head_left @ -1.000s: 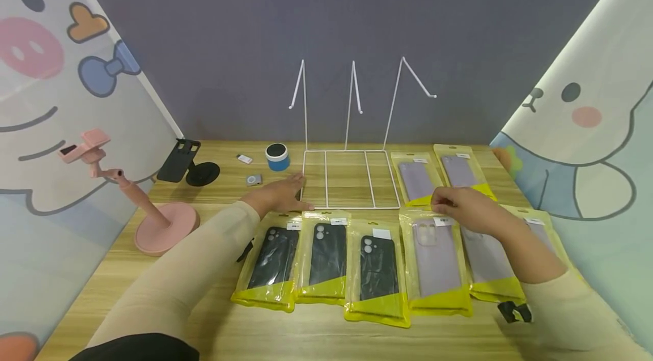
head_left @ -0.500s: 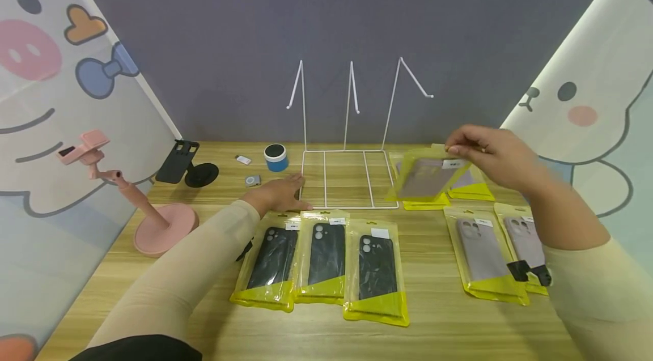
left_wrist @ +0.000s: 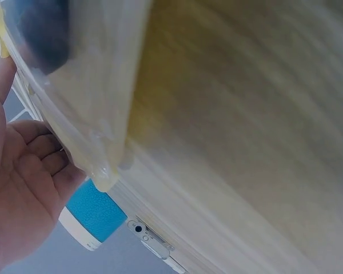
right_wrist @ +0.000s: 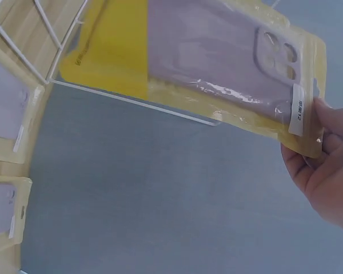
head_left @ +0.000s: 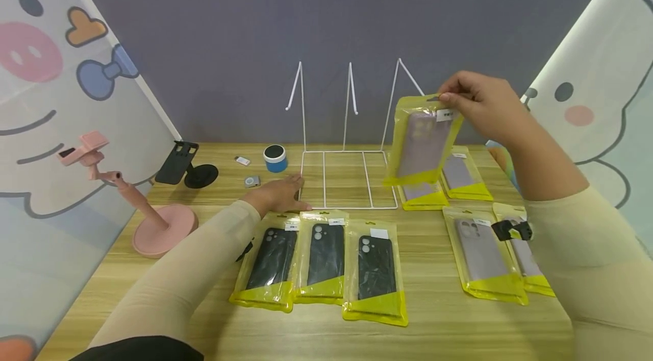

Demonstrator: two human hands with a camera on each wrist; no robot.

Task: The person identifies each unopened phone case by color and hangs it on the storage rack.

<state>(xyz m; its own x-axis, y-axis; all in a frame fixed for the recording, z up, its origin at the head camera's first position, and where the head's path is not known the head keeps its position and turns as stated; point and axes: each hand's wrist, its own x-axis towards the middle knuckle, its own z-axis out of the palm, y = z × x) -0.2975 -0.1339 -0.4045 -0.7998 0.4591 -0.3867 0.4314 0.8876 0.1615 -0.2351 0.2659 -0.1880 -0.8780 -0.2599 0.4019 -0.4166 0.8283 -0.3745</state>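
Light packet [head_left: 423, 143], best held by its top

My right hand [head_left: 487, 105] pinches the top edge beside the hang slot, suspending it near the right prong of the white wire rack [head_left: 324, 179]. I expect slick, floppy film around a stiffer lilac case [right_wrist: 217, 51]. My left hand [head_left: 278, 195] lies relaxed at the rack's left side.

Wire rack [head_left: 324, 179] on the table [head_left: 439, 324], three bagged phone cases [head_left: 325, 256] in front, two stands [head_left: 167, 232] well left.

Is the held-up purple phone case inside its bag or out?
Inside. The lilac phone case lies behind shiny plastic, with the yellowish bag showing around its edges. The right hand pinches the bag's top.
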